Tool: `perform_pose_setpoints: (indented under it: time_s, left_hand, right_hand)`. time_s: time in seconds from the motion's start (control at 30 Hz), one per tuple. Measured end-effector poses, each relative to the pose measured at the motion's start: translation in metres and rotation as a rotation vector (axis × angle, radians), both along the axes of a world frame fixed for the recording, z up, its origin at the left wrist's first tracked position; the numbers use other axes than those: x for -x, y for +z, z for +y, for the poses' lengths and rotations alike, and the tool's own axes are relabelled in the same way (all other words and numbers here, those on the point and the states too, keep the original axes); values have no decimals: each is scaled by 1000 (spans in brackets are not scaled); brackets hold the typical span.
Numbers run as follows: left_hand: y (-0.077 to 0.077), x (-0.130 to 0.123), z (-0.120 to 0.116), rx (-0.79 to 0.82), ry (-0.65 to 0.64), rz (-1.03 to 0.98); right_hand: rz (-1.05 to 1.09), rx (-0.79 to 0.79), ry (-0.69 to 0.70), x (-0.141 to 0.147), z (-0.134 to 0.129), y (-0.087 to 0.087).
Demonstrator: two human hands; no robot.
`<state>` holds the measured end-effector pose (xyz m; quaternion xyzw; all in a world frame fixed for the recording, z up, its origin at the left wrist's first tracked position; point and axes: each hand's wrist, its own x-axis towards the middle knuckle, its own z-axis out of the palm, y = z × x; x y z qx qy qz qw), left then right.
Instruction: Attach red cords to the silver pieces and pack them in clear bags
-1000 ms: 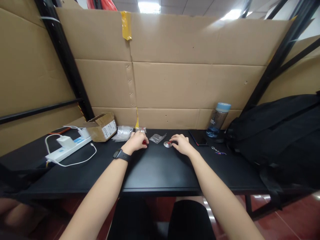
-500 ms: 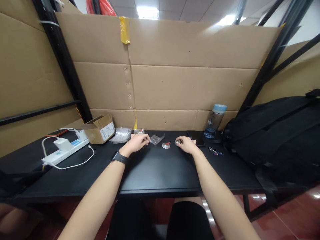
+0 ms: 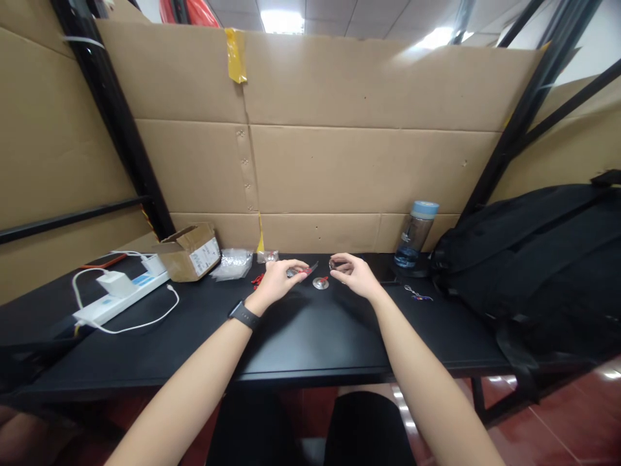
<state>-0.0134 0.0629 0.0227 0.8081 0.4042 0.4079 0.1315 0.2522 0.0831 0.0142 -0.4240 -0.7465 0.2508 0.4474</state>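
Observation:
My left hand (image 3: 277,285), with a dark watch on its wrist, pinches a small red piece (image 3: 307,270) between thumb and fingers. A clear plastic bag (image 3: 314,266) lies partly hidden behind that hand. My right hand (image 3: 358,277) grips a clear suction cup (image 3: 332,264) by its edge, raised off the table. Between the hands, a second suction cup (image 3: 319,283) with a red part on top lies on the black table (image 3: 315,336). Several loose red pieces (image 3: 257,281) sit just left of my left hand.
Farther left are clear plastic bags (image 3: 233,264), an open cardboard box (image 3: 194,254) and a white power strip (image 3: 123,298) with cables. To the right stand a water bottle (image 3: 416,234), a keychain (image 3: 418,294) and a black backpack (image 3: 533,265). Cardboard (image 3: 315,162) walls the back.
My left hand has moved right from over the red pieces, now with one in its fingers. My right hand has lifted the suction cup and tilted it toward the left.

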Motion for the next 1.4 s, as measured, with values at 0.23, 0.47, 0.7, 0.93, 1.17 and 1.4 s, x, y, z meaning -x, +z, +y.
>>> perform_pose_setpoints:
  time_s: [0.23, 0.47, 0.7, 0.93, 1.17, 1.4]
  left_hand:
    - [8, -11, -10, -60, 131, 61]
    - [6, -16, -13, -115, 173, 131]
    - [6, -15, -15, -144, 192, 192]
    - [3, -17, -13, -158, 223, 216]
    - [5, -16, -14, -181, 207, 197]
    - [3, -17, -12, -186, 215, 215]
  right_hand:
    - [227, -10, 253, 43, -29, 9]
    - [204, -108, 196, 55, -36, 11]
    - [209, -116, 158, 57, -35, 8]
    - [174, -146, 174, 57, -36, 8]
    - [154, -152, 140, 56, -34, 6]
    - [182, -115, 164, 57, -34, 5]
